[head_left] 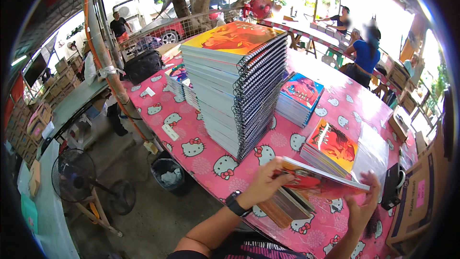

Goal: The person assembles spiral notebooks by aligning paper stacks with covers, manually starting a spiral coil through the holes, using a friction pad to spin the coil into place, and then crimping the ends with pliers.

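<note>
A notebook (316,182) with a red and orange cover is tilted up over the table's near edge. My left hand (263,182) is closed on its left end, thumb on top. My right hand (362,204) is at its right end, fingers apart around the corner. Below the notebook lies a brown wooden block (278,211). Just beyond are a short stack of notebooks (330,146) with orange and yellow covers and some clear plastic sheets (373,151). A tall stack of spiral-bound notebooks (225,86) rises to the left of these.
The table (191,163) has a pink patterned cover. Smaller stacks (299,96) stand behind the tall one. A cardboard box (417,201) and a black device (393,184) are at the right. A bin (167,175) and a fan (76,175) stand left. Other people (364,52) are farther back.
</note>
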### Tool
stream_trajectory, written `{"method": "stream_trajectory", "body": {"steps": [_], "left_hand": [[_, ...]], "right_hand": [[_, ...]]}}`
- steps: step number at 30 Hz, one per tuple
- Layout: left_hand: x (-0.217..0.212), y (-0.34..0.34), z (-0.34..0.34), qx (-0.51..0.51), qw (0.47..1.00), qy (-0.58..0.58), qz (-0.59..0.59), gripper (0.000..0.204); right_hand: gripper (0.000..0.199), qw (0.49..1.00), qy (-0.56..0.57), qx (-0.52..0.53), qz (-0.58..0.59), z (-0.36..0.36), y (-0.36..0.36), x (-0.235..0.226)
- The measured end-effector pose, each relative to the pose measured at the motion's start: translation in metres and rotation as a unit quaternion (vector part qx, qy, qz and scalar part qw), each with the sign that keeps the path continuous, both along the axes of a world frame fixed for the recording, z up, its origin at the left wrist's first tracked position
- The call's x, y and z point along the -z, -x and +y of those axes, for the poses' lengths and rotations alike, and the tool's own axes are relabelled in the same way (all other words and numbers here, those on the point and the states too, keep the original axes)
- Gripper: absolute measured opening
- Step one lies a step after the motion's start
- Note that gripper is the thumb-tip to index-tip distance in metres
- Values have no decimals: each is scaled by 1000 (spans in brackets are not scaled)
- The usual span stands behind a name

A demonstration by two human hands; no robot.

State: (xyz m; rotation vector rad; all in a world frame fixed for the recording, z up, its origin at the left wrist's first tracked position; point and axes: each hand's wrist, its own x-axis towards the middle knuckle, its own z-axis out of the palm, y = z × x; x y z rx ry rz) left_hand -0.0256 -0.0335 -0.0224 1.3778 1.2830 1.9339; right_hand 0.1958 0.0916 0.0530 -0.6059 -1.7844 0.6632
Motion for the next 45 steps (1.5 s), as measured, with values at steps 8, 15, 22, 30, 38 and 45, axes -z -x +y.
{"method": "stream_trajectory", "body": {"steps": [8, 15, 22, 30, 38, 45], "left_hand": [[-18, 19, -8, 33, 999, -5, 5, 30], [-35, 19, -10, 61, 996, 58, 5, 27], [-24, 15, 1, 18, 997, 53, 50, 22], [6, 21, -15, 40, 986, 37, -160, 48], [16, -3, 1, -142, 973, 34, -180, 21], [17, -10, 8, -149, 969, 47, -191, 22]], "right_hand": [[20, 939, 313, -143, 24, -39, 2, 83], [20, 936, 306, -177, -7, -36, -20, 95], [26, 972, 193, -112, -68, -15, -24, 120], [30, 913, 286, -220, 193, -32, 7, 79], [26, 980, 148, -130, -28, -2, 7, 72], [42, 825, -3, 403, -397, 157, -165, 148]]}}
